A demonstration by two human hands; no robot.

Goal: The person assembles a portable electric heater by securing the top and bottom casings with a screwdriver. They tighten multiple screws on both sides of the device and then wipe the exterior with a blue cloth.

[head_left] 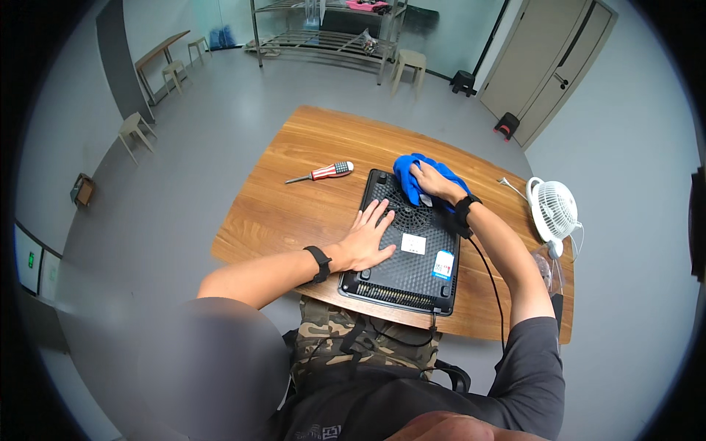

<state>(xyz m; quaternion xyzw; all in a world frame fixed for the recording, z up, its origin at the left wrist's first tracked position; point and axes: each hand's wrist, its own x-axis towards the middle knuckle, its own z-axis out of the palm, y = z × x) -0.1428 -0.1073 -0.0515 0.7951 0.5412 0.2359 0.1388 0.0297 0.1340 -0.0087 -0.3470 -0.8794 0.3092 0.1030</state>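
A flat black appliance, by its looks an induction cooker (390,281), lies bottom up on the wooden table, its round fan grille, vent slots, small feet and two labels showing. My left hand (368,239) rests flat on its left side, fingers spread, holding nothing. Bunched in my right hand (435,181) is a blue cloth (403,176), pressed onto the far right corner beside the grille. The cloth hides that corner.
On the table (257,213), a screwdriver (332,171) with a striped handle lies left of the cooker. A white fan (553,209) stands at the right edge. A black cord (491,275) runs down the cooker's right side. Stools and a metal rack (323,40) stand beyond.
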